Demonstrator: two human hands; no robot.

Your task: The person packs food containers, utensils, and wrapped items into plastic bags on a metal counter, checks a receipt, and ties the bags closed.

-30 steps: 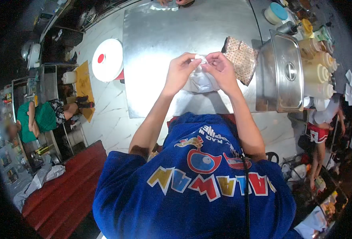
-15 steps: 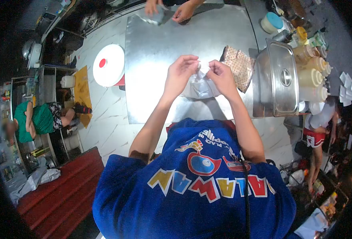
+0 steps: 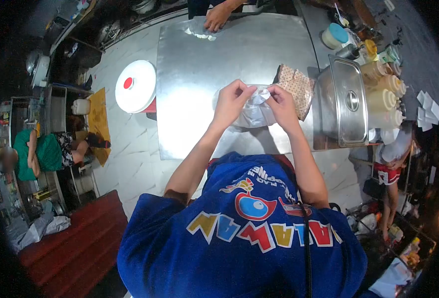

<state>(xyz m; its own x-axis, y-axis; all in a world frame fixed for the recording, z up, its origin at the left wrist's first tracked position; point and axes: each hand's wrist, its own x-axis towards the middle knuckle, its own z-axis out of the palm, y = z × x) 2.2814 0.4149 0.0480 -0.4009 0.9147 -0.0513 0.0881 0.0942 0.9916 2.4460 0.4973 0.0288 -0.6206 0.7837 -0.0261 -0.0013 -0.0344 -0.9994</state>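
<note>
A translucent white plastic bag (image 3: 255, 115) lies bunched on the metal table in front of my chest. On the left side of its gathered mouth, my left hand (image 3: 231, 103) pinches the plastic between thumb and fingers. My right hand (image 3: 284, 105) is closed on the opposite side of the mouth, its fingertips a short gap from the left ones. What the bag contains, if anything, I cannot make out. Just right of my right hand rests a brown dotted cloth-like item (image 3: 297, 92).
Across the metal table (image 3: 239, 47), another person's hand (image 3: 218, 17) touches a small white piece of plastic (image 3: 199, 34). A lidded steel pan (image 3: 351, 102) and several sauce bottles (image 3: 386, 99) stand at right. A white round lid (image 3: 139, 87) sits left of the table.
Both my hands have shifted slightly toward me, still pinching the bag. Across the table, one of the other person's hands has left view, and the plastic there now lies on the tabletop.
</note>
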